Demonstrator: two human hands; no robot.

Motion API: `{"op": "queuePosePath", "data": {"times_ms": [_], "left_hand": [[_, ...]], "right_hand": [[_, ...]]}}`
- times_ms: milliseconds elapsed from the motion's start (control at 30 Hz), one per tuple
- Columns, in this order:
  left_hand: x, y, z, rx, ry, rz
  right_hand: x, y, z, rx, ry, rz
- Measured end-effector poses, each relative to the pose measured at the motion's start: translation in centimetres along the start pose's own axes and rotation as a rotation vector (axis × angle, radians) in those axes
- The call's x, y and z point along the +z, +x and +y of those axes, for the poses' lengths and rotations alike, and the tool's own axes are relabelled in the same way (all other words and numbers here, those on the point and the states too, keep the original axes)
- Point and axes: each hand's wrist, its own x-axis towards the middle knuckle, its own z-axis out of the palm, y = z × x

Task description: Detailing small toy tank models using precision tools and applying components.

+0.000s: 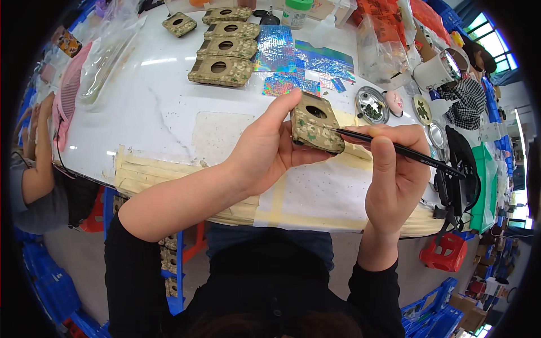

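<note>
My left hand [265, 141] is closed around a camouflage-patterned model tank hull [321, 132] with a dark oval hole in its top. In my right hand [394, 174] is a slim black pen-shaped tool [420, 153], pinched between thumb and fingers. Its fine tip meets or nearly meets the hull's surface just below the hole; whether it is a knife or tweezers I cannot tell. Behind my hands, several similar hulls [220, 70] stand in a column, and one more hull [179, 24] sits apart to their left. Holographic sheets [274, 48] lie beside the column.
A round metal dish [372, 105] with small dark green bits stands right, near a beige disc [421, 109] with green pieces. A green-lidded jar [297, 12] is at the back. Masking tape [169, 176] covers the table's front edge. At left, another person's arm [39, 152] shows.
</note>
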Motion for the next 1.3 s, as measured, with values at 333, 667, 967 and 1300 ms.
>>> {"op": "queuePosePath", "data": {"times_ms": [333,667,967,1300], "left_hand": [[-0.08,-0.01,-0.04,0.011,0.017,-0.003],[-0.36,0.14,-0.12,0.012,-0.001,-0.021],[-0.32,0.18,-0.11,0.015,0.002,-0.016],[-0.36,0.18,-0.10,0.016,0.004,-0.025]], "right_hand": [[0.37,0.12,-0.13,-0.012,-0.025,0.034],[0.38,0.15,-0.25,0.023,-0.025,0.024],[0.41,0.21,-0.25,0.002,-0.024,0.024],[0.41,0.18,-0.46,0.024,-0.030,0.019]]}}
